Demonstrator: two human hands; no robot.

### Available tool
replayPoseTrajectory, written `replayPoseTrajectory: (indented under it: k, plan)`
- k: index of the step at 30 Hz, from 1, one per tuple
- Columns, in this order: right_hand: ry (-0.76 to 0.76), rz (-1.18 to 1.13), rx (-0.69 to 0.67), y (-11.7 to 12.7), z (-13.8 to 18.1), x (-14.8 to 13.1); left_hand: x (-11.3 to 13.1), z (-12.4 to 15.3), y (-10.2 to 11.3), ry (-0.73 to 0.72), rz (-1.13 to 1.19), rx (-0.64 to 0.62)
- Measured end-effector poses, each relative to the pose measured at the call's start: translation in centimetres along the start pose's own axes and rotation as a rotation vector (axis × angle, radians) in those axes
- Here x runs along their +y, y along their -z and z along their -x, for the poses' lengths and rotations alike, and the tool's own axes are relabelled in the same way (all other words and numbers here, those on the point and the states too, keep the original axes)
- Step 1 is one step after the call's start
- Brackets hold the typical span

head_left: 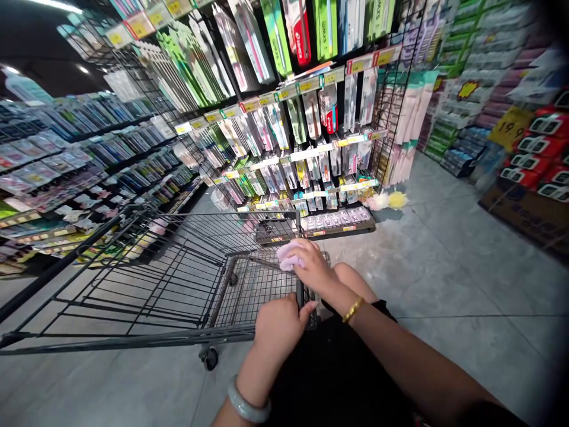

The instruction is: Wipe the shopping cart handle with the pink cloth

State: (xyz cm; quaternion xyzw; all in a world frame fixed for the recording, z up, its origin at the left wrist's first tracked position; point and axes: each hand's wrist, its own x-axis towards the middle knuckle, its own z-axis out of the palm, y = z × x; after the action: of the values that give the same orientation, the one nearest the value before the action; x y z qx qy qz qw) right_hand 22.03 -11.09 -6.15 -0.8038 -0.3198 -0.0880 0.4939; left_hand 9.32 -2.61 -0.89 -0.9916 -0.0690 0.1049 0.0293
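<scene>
A shop aisle is seen from head height, looking down at 2 bare hands and a black wire shopping cart (pixel 178 279). The cart's basket stretches away to the left and is seen at a slant.

The left hand (pixel 279 325) is clenched around a dark bar at the near end of the cart, with the thumb laid against the bar. A pale green bangle (pixel 248 408) is worn on that wrist.

The right hand (pixel 311 267) is reached further forward and is closed over a pink cloth (pixel 288 255). The cloth is pressed against the cart's top rim, just above the left hand, and part of it shows beyond the fingers on the left. A gold bracelet (pixel 353 309) is worn on the right wrist. Black clothing (pixel 329 379) is seen between the 2 forearms.

Behind the cart, a display rack (pixel 311 118) is hung with packaged toothbrushes and edged with yellow price labels (pixel 331 76). Long shelves (pixel 66 148) of small packaged goods run along the left. On the right, red boxes (pixel 546 154) are stacked beside a yellow price sign (pixel 511 126). The floor (pixel 444 255) is laid with grey tiles, and a yellow fluffy item (pixel 397 200) lies at the foot of the rack
</scene>
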Motion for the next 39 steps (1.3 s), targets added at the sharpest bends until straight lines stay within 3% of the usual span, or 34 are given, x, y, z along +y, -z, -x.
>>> replayPoseTrajectory:
  k: [6,10,17,22,29,39]
  plan:
    - [-0.032,0.52,-0.22,0.8,-6.1,-1.1,-0.4,1.0,0.0,-0.027,-0.011,0.068]
    - [0.043,0.696,-0.353,0.9,-6.7,-2.3,-0.8,1.5,0.0,-0.061,0.015,0.119]
    - [0.231,0.649,-0.512,1.9,-2.7,-4.3,-2.4,3.3,-0.1,-0.113,0.032,0.13]
    - [0.261,0.569,-0.592,2.2,-3.2,-4.2,-3.4,4.4,-0.5,-0.113,-0.01,0.121]
    - [0.116,0.655,-0.444,1.7,-5.0,-3.8,-4.4,5.0,-0.2,-0.118,-0.011,0.11]
    - [0.254,0.588,-0.454,0.3,-1.2,-5.7,-8.9,8.5,-0.9,-0.136,-0.051,0.11]
